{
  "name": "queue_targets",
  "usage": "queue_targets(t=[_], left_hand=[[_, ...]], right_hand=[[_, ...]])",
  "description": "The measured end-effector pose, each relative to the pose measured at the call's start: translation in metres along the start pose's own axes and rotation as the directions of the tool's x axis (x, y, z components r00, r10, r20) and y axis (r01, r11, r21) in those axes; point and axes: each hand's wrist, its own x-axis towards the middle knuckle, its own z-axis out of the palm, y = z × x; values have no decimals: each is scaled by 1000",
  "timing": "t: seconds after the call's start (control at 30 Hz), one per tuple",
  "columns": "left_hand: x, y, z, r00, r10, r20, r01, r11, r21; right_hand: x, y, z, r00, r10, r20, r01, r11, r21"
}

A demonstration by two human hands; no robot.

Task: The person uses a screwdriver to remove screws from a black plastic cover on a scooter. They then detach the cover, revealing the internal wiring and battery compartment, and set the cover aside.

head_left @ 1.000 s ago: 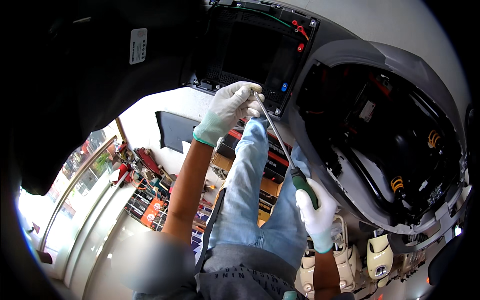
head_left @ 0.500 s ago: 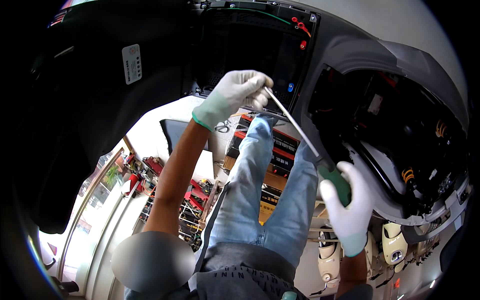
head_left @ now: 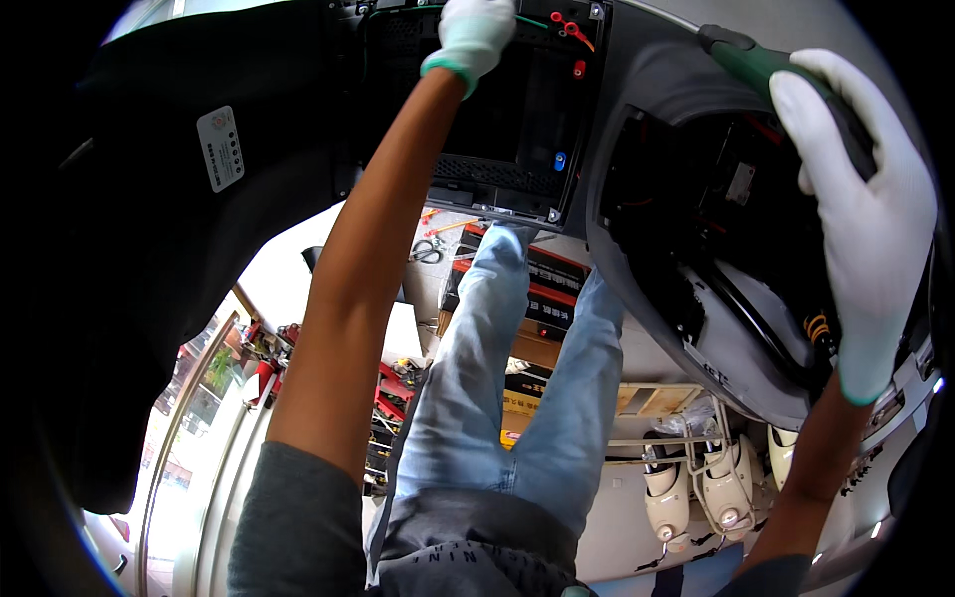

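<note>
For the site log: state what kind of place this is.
Probably a scooter repair workshop. An opened scooter body shows wiring and a black compartment, the gloved right hand grips a green-handled screwdriver, and shelves of stacked boxes and tools stand behind.

Gloved right hand holds a green-handled screwdriver; left hand reaches the black compartment.

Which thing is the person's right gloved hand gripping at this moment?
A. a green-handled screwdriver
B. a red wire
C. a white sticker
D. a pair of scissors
A: the right hand in a white glove wraps around the green handle of the screwdriver beside the grey body shell.
</note>
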Motion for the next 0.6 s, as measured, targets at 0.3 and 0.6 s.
queue_targets(t=[0.3, 0.6], left_hand=[[8, -22, 42, 926, 228, 301, -342, 845, 412], [-5, -28, 41, 965, 29, 260, -107, 951, 291]], right_hand=[[69, 0, 18, 969, -166, 184, 195, 968, -155], [54, -37, 39, 891, -422, 168, 452, 858, -245]])
